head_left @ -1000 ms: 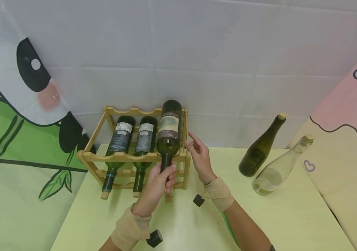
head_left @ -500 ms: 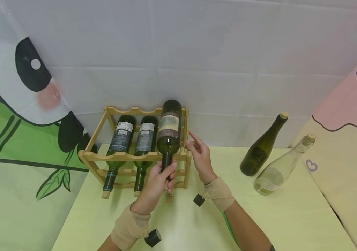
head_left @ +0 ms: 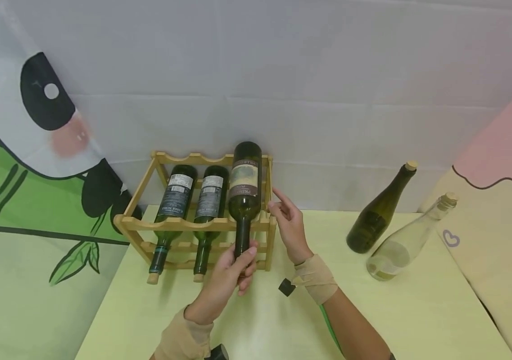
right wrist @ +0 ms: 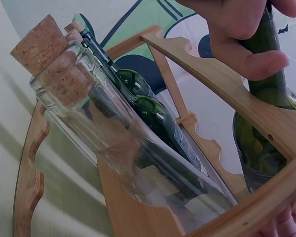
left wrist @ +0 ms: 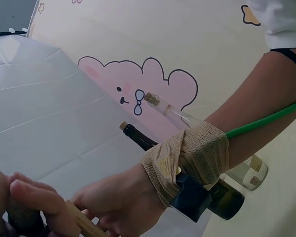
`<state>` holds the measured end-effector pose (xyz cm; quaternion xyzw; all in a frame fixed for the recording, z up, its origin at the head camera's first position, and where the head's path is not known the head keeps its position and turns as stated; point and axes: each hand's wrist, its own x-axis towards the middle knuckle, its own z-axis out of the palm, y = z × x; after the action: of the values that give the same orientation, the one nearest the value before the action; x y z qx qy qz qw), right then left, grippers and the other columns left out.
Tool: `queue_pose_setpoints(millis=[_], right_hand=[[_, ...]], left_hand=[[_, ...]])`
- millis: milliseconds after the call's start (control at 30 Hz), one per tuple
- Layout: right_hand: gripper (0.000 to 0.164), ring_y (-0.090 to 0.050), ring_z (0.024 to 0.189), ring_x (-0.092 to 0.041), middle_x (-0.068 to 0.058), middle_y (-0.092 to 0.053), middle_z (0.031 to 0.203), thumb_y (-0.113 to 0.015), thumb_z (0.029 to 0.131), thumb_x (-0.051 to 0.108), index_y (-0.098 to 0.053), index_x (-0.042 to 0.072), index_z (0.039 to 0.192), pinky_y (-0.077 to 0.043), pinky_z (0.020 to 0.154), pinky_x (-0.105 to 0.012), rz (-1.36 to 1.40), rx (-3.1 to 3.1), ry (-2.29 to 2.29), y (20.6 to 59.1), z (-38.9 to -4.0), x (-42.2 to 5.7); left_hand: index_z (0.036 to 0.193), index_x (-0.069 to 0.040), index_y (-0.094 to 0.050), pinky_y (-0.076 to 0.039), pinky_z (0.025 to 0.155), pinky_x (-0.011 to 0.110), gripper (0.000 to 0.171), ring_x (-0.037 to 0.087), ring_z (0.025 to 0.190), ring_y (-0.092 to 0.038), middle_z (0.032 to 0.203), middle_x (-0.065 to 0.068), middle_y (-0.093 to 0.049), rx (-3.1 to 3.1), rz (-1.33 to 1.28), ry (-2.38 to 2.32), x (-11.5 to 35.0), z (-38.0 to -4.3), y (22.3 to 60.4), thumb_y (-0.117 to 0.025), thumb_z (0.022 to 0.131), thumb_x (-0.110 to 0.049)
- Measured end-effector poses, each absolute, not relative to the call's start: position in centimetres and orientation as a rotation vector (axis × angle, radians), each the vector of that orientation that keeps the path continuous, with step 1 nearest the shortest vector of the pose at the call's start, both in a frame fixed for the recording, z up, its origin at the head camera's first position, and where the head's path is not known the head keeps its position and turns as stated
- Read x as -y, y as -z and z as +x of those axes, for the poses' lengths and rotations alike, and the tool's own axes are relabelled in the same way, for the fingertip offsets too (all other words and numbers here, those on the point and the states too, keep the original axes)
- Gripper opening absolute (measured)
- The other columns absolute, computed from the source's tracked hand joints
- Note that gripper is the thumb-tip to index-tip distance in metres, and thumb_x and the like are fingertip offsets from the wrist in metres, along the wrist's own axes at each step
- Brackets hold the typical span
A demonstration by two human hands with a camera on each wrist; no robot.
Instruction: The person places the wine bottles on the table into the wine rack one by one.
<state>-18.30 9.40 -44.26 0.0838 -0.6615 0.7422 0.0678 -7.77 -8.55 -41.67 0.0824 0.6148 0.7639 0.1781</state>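
My left hand (head_left: 225,276) holds the dark neck of a wine bottle (head_left: 244,186), with its base pointing to the back wall. That bottle lies along the upper right of a wooden wine rack (head_left: 145,225), its neck over the front rail. My right hand (head_left: 291,227) grips the rack's right side, one finger stretched along the frame. Two labelled green wine bottles (head_left: 173,197) (head_left: 209,197) lie lower in the rack, corks toward me. In the right wrist view a clear corked bottle (right wrist: 123,133) lies in the lower tier; the head view hides it behind my left hand.
Right of the rack, a dark green corked bottle (head_left: 368,230) and a clear corked bottle (head_left: 393,260) are on the pale table (head_left: 436,310). A cloth backdrop (head_left: 319,130) hangs close behind the rack. Black wrist cameras (head_left: 287,287) sit near both wrists.
My left hand has slid toward me along the bottle's neck, so more neck shows. The bottle itself has barely moved. My right hand stays at the rack's side.
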Motion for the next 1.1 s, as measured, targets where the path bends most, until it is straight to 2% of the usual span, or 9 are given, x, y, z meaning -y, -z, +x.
queue_pose_setpoints(millis=[167, 367, 500, 567, 633, 767, 833, 1000, 1100], right_hand=[[0.050, -0.064, 0.113, -0.030, -0.009, -0.068, 0.109, -0.060, 0.112, 0.022, -0.051, 0.012, 0.160, -0.049, 0.095, -0.028, 0.265, 2.001, -2.234, 44.2, -18.2, -9.6], [0.049, -0.061, 0.120, -0.045, 0.002, -0.068, 0.107, -0.059, 0.112, 0.020, -0.051, 0.012, 0.160, -0.049, 0.099, -0.030, 0.262, 2.000, -2.229, 44.0, -18.2, -9.6], [0.049, -0.062, 0.120, -0.042, -0.010, -0.069, 0.111, -0.059, 0.112, 0.020, -0.051, 0.013, 0.160, -0.048, 0.103, -0.033, 0.248, 2.004, -2.237, 44.0, -18.2, -9.6], [0.049, -0.062, 0.119, -0.041, -0.012, -0.068, 0.111, -0.060, 0.112, 0.021, -0.051, 0.013, 0.160, -0.048, 0.103, -0.033, 0.244, 2.006, -2.238, 44.1, -18.2, -9.5], [0.050, -0.061, 0.119, -0.042, -0.010, -0.069, 0.110, -0.060, 0.112, 0.022, -0.051, 0.013, 0.160, -0.048, 0.102, -0.033, 0.243, 2.005, -2.240, 44.1, -18.2, -9.5], [0.050, -0.060, 0.121, -0.045, 0.002, -0.068, 0.106, -0.060, 0.112, 0.022, -0.051, 0.012, 0.160, -0.048, 0.103, -0.032, 0.247, 2.004, -2.241, 44.1, -18.2, -9.4], [0.049, -0.062, 0.120, -0.041, 0.002, -0.068, 0.108, -0.060, 0.112, 0.021, -0.051, 0.013, 0.160, -0.048, 0.104, -0.034, 0.243, 1.999, -2.242, 44.1, -18.2, -9.5], [0.048, -0.065, 0.114, -0.027, -0.007, -0.069, 0.113, -0.061, 0.112, 0.023, -0.053, 0.015, 0.159, -0.048, 0.109, -0.039, 0.236, 2.000, -2.234, 44.0, -18.1, -9.6], [0.049, -0.065, 0.116, -0.026, -0.015, -0.069, 0.119, -0.062, 0.112, 0.026, -0.053, 0.015, 0.158, -0.047, 0.108, -0.040, 0.234, 2.025, -2.219, 44.2, -18.0, -9.8]], left_hand=[[0.134, -0.001, -0.045, -0.034, 0.050, 0.019, 0.038, 0.007, 0.055, -0.037, 0.079, -0.001, -0.043, -1.747, 0.258, -2.150, 8.6, -7.9, 41.6, -0.052, 0.116, -0.033], [0.132, 0.000, -0.045, -0.034, 0.049, 0.019, 0.036, 0.007, 0.054, -0.037, 0.078, -0.001, -0.043, -1.798, 0.246, -2.123, 8.7, -8.4, 41.5, -0.052, 0.116, -0.032], [0.130, 0.000, -0.047, -0.034, 0.049, 0.020, 0.033, 0.008, 0.054, -0.038, 0.077, -0.001, -0.043, -1.841, 0.245, -2.111, 8.8, -8.8, 41.4, -0.052, 0.116, -0.030], [0.127, -0.002, -0.049, -0.034, 0.049, 0.020, 0.029, 0.008, 0.053, -0.038, 0.077, 0.000, -0.043, -1.855, 0.251, -2.113, 8.8, -9.0, 41.4, -0.053, 0.116, -0.029], [0.126, -0.002, -0.049, -0.034, 0.049, 0.019, 0.029, 0.008, 0.053, -0.038, 0.077, 0.000, -0.043, -1.861, 0.262, -2.115, 8.8, -9.2, 41.4, -0.053, 0.115, -0.028], [0.127, -0.002, -0.049, -0.034, 0.049, 0.019, 0.027, 0.008, 0.054, -0.039, 0.077, 0.000, -0.044, -1.869, 0.270, -2.106, 8.8, -9.4, 41.4, -0.052, 0.116, -0.027], [0.128, -0.002, -0.049, -0.034, 0.049, 0.019, 0.027, 0.008, 0.054, -0.039, 0.076, 0.000, -0.044, -1.869, 0.271, -2.100, 8.8, -9.5, 41.4, -0.052, 0.116, -0.026], [0.129, -0.003, -0.049, -0.034, 0.049, 0.019, 0.029, 0.008, 0.053, -0.038, 0.076, 0.000, -0.044, -1.866, 0.259, -2.106, 8.8, -9.7, 41.3, -0.054, 0.115, -0.027], [0.129, -0.002, -0.050, -0.034, 0.049, 0.020, 0.028, 0.008, 0.053, -0.039, 0.076, 0.000, -0.045, -1.878, 0.254, -2.107, 8.9, -9.8, 41.3, -0.055, 0.115, -0.026]])
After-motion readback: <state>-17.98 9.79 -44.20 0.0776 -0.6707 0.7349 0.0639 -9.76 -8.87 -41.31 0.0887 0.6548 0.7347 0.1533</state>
